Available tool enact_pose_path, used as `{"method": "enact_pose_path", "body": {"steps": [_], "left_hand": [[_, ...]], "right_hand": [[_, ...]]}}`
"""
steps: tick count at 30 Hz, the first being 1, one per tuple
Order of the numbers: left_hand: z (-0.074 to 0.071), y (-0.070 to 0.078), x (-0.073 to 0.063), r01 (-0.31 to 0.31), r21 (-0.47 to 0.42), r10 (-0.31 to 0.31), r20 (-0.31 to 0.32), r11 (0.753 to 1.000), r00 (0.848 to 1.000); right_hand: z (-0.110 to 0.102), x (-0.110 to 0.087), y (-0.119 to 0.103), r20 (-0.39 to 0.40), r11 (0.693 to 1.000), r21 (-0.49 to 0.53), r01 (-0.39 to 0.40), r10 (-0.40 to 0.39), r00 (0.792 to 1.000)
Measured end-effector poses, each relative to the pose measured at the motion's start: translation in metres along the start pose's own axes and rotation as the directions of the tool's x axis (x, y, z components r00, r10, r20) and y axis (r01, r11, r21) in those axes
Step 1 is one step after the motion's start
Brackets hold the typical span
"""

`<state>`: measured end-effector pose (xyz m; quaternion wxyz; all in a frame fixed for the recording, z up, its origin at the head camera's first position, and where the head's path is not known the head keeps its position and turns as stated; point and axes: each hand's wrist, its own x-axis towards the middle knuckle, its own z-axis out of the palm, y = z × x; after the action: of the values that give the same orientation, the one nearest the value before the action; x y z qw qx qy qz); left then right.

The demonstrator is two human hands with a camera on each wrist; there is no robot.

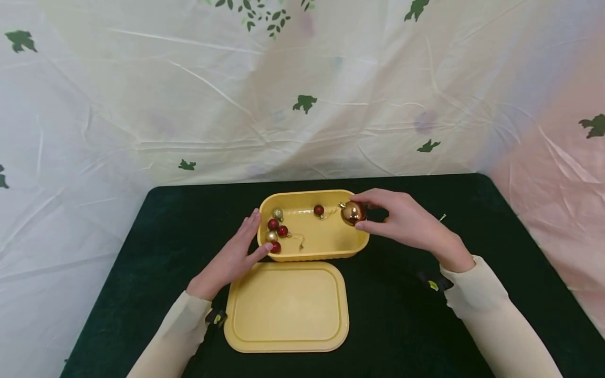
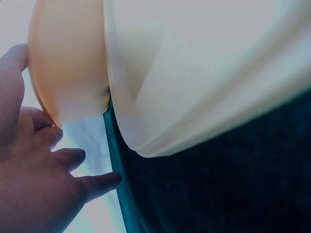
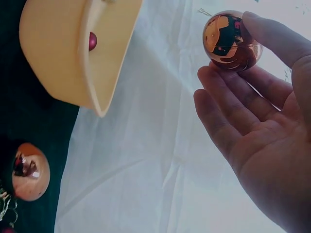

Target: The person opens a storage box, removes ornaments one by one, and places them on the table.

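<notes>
My right hand [image 1: 402, 215] pinches a shiny copper-coloured Christmas bauble [image 1: 352, 213] between thumb and fingers, over the right end of a yellow plastic box [image 1: 314, 258]. A gold hanging loop trails from the bauble's cap. My left hand [image 1: 233, 257] touches the box's left end with spread, fairly straight fingers, its thumb at the near left corner. Inside the box, small red baubles [image 1: 282, 231] and gold ones, one of them a glittery bauble [image 1: 277, 213], gather at the left. A single red bauble [image 1: 319, 210] lies by the far wall.
The yellow lid [image 1: 285, 307] lies flat in front of the box on the dark green tabletop [image 1: 406, 325]. Another copper bauble [image 3: 30, 171] rests on the table in the right wrist view, mostly hidden by my hand from the head. A patterned cloth [image 1: 331, 131] hangs behind.
</notes>
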<state>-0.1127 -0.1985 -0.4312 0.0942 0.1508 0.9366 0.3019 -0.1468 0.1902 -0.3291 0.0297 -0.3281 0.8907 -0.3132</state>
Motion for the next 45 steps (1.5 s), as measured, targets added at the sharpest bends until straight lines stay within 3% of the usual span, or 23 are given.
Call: {"method": "enact_pose_path", "body": {"steps": [8,15,22,29,45], "left_hand": [[0.000,0.000,0.000,-0.004,-0.004,0.004,-0.002,1.000,1.000],[0.001,0.000,0.000,-0.007,-0.001,0.007,-0.007,1.000,1.000],[0.001,0.001,-0.001,-0.007,-0.004,0.007,-0.008,1.000,1.000],[0.002,0.001,-0.001,-0.002,-0.006,0.002,-0.008,1.000,1.000],[0.002,0.001,-0.001,0.011,-0.001,-0.011,-0.004,1.000,1.000]], "right_hand": [[-0.004,-0.023,0.009,-0.062,1.000,-0.016,-0.013,0.012,0.998],[-0.012,-0.038,0.009,-0.103,0.996,-0.024,-0.090,0.087,0.991],[-0.020,-0.052,0.015,-0.156,0.991,-0.059,-0.121,0.111,0.981],[-0.026,-0.063,0.021,-0.195,0.977,-0.061,-0.205,0.189,0.962],[-0.039,-0.086,0.040,-0.213,0.955,-0.043,-0.295,0.279,0.936]]}}
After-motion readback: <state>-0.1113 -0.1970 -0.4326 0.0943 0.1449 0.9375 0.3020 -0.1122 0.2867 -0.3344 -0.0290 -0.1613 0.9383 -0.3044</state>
